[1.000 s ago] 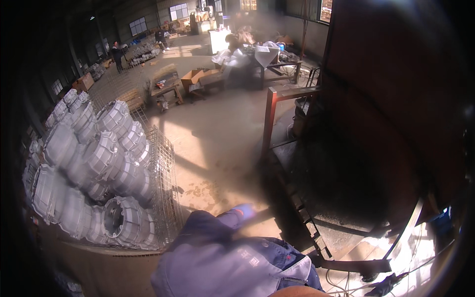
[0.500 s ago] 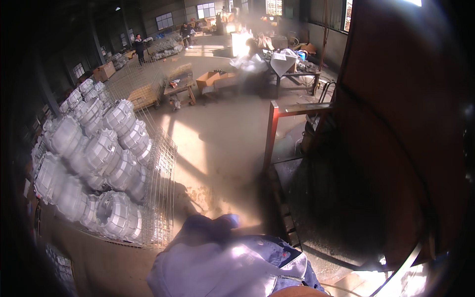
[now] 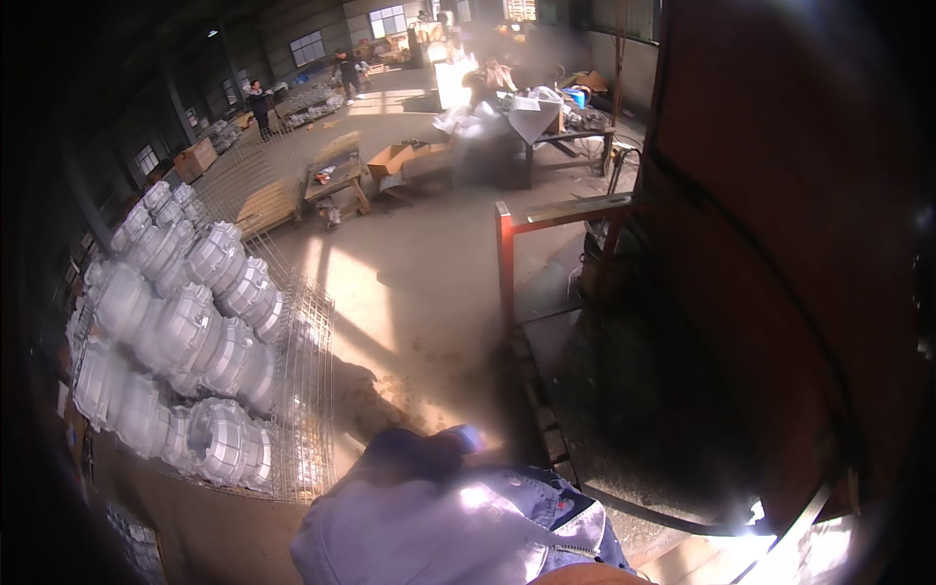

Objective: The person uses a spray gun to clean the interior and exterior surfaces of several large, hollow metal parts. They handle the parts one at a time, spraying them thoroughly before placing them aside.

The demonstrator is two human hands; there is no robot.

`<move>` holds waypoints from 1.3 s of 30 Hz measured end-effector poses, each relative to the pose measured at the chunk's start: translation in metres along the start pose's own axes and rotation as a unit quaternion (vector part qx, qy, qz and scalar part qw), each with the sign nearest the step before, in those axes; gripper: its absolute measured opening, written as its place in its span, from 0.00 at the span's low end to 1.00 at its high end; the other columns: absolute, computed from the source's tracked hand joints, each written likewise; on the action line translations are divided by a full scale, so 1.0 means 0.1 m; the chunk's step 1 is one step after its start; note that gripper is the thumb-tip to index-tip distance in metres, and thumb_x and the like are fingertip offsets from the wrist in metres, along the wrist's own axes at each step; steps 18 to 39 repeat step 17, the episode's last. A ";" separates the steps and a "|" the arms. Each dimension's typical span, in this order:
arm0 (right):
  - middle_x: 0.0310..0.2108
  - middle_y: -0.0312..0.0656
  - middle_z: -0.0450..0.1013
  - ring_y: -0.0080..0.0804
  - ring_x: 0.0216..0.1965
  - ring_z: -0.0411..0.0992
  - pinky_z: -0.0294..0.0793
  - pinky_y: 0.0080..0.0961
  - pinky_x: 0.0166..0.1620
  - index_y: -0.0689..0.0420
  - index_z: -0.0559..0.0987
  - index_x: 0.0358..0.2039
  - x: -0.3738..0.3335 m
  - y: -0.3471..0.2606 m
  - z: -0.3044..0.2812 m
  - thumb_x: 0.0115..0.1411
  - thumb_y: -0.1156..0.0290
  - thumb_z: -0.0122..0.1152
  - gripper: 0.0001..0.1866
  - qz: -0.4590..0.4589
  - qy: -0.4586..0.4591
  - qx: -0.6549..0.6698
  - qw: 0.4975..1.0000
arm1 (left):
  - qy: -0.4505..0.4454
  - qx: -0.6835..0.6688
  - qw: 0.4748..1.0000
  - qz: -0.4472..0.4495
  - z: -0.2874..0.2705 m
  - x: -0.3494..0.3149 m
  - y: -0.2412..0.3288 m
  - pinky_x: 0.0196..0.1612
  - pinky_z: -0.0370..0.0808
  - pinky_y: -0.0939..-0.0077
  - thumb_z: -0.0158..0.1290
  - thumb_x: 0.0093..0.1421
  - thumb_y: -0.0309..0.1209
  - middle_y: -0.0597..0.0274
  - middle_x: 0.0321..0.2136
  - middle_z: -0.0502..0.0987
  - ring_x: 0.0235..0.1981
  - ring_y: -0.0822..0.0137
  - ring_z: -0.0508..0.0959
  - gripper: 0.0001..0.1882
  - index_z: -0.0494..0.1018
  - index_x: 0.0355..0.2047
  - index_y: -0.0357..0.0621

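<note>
Neither my left hand nor my right hand can be made out. Pale, sunlit clothing [image 3: 409, 531] of mine fills the lower middle, with an unzipped blue jacket edge [image 3: 575, 522] beside it. Dark blue fabric [image 3: 400, 450] sticks out ahead, ending in a blurred bright blue patch [image 3: 470, 438] whose kind I cannot tell. To the left, many silvery ribbed, ring-shaped metal castings [image 3: 229, 444] are stacked in a wire mesh cage [image 3: 310, 390]. At right stands a dark, shadowed platform [image 3: 624, 429] with a red metal frame [image 3: 506, 263].
A large dark red panel [image 3: 760, 195] rises at the right. Farther off are a small wooden bench [image 3: 334, 183], an open cardboard box [image 3: 395, 161] and a cluttered table [image 3: 575, 136]. Two people, one in dark clothes [image 3: 260, 107], stand far back.
The view has turned slightly right and tilted up, so the cage, castings and red frame sit farther left and mostly lower. The blue patch has moved slightly right.
</note>
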State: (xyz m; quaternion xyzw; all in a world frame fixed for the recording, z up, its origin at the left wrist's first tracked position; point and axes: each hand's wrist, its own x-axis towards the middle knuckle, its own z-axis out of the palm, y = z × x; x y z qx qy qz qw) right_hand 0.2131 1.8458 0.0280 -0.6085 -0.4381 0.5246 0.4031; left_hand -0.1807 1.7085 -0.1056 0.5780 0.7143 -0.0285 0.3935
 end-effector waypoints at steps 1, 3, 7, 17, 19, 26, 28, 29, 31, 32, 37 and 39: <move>0.56 0.54 0.63 0.48 0.53 0.67 0.68 0.39 0.54 0.53 0.48 0.67 0.02 -0.01 -0.07 0.57 0.60 0.56 0.41 -0.002 0.020 -0.001 1.000 | -0.002 -0.001 1.000 0.007 -0.02 0.02 0.04 0.47 0.71 0.61 0.50 0.56 0.40 0.50 0.40 0.77 0.44 0.50 0.76 0.15 0.78 0.37 0.45; 0.56 0.54 0.63 0.48 0.53 0.67 0.68 0.39 0.54 0.53 0.48 0.67 0.03 0.01 -0.24 0.57 0.59 0.56 0.41 -0.003 0.067 0.000 0.998 | -0.015 -0.020 1.000 0.008 -0.07 0.06 0.09 0.47 0.71 0.61 0.50 0.55 0.40 0.50 0.39 0.78 0.44 0.49 0.77 0.15 0.78 0.37 0.46; 0.57 0.55 0.63 0.49 0.54 0.67 0.67 0.40 0.55 0.53 0.47 0.67 -0.06 0.12 -0.72 0.57 0.59 0.56 0.42 -0.018 0.201 -0.008 0.979 | -0.090 0.074 0.992 0.038 -0.19 0.30 0.08 0.47 0.72 0.61 0.50 0.55 0.39 0.49 0.38 0.78 0.43 0.49 0.77 0.15 0.79 0.36 0.46; 0.57 0.56 0.62 0.51 0.55 0.66 0.65 0.41 0.57 0.53 0.46 0.67 -1.50 0.14 -2.93 0.57 0.56 0.56 0.44 0.098 0.694 -0.252 0.667 | -0.130 -0.027 0.985 0.112 -0.69 0.79 -0.47 0.45 0.74 0.61 0.48 0.59 0.49 0.52 0.40 0.80 0.43 0.58 0.80 0.22 0.77 0.44 0.47; 0.57 0.56 0.62 0.51 0.55 0.66 0.65 0.41 0.57 0.53 0.46 0.67 -1.50 0.14 -2.93 0.57 0.56 0.56 0.44 0.098 0.694 -0.252 0.667 | -0.130 -0.027 0.985 0.112 -0.69 0.79 -0.47 0.45 0.74 0.61 0.48 0.59 0.49 0.52 0.40 0.80 0.43 0.58 0.80 0.22 0.77 0.44 0.47; 0.57 0.56 0.62 0.51 0.55 0.66 0.65 0.41 0.57 0.53 0.46 0.67 -1.50 0.14 -2.93 0.57 0.56 0.56 0.44 0.098 0.694 -0.252 0.667 | -0.130 -0.027 0.985 0.112 -0.69 0.79 -0.47 0.45 0.74 0.61 0.48 0.59 0.49 0.52 0.40 0.80 0.43 0.58 0.80 0.22 0.77 0.44 0.47; 0.57 0.56 0.62 0.51 0.55 0.66 0.65 0.41 0.57 0.53 0.46 0.67 -1.50 0.14 -2.93 0.57 0.56 0.56 0.44 0.098 0.694 -0.252 0.667 | -0.130 -0.027 0.985 0.112 -0.69 0.79 -0.47 0.45 0.74 0.61 0.48 0.59 0.49 0.52 0.40 0.80 0.43 0.58 0.80 0.22 0.77 0.44 0.47; 0.57 0.56 0.62 0.51 0.55 0.66 0.65 0.41 0.57 0.53 0.46 0.67 -1.50 0.14 -2.93 0.57 0.56 0.56 0.44 0.098 0.694 -0.252 0.667 | -0.130 -0.027 0.985 0.112 -0.69 0.79 -0.47 0.45 0.74 0.61 0.48 0.59 0.49 0.52 0.40 0.80 0.43 0.58 0.80 0.22 0.77 0.44 0.47; 0.57 0.56 0.62 0.51 0.55 0.66 0.65 0.41 0.57 0.53 0.46 0.67 -1.50 0.14 -2.93 0.57 0.56 0.56 0.44 0.098 0.694 -0.252 0.667 | -0.130 -0.027 0.985 0.112 -0.69 0.79 -0.47 0.45 0.74 0.61 0.48 0.59 0.49 0.52 0.40 0.80 0.43 0.58 0.80 0.22 0.77 0.44 0.47; 0.57 0.56 0.62 0.51 0.55 0.66 0.65 0.41 0.57 0.53 0.46 0.67 -1.50 0.14 -2.93 0.57 0.56 0.56 0.44 0.098 0.694 -0.252 0.667 | -0.130 -0.027 0.985 0.112 -0.69 0.79 -0.47 0.45 0.74 0.61 0.48 0.59 0.49 0.52 0.40 0.80 0.43 0.58 0.80 0.22 0.77 0.44 0.47; 0.57 0.56 0.62 0.51 0.55 0.66 0.65 0.41 0.57 0.53 0.46 0.67 -1.50 0.14 -2.93 0.57 0.56 0.56 0.44 0.098 0.694 -0.252 0.667 | -0.130 -0.027 0.985 0.112 -0.69 0.79 -0.47 0.45 0.74 0.61 0.48 0.59 0.49 0.52 0.40 0.80 0.43 0.58 0.80 0.22 0.77 0.44 0.47; 0.57 0.56 0.62 0.51 0.55 0.66 0.65 0.41 0.57 0.53 0.46 0.67 -1.50 0.14 -2.93 0.57 0.56 0.56 0.44 0.098 0.694 -0.252 0.667 | -0.130 -0.027 0.985 0.112 -0.69 0.79 -0.47 0.45 0.74 0.61 0.48 0.59 0.49 0.52 0.40 0.80 0.43 0.58 0.80 0.22 0.77 0.44 0.47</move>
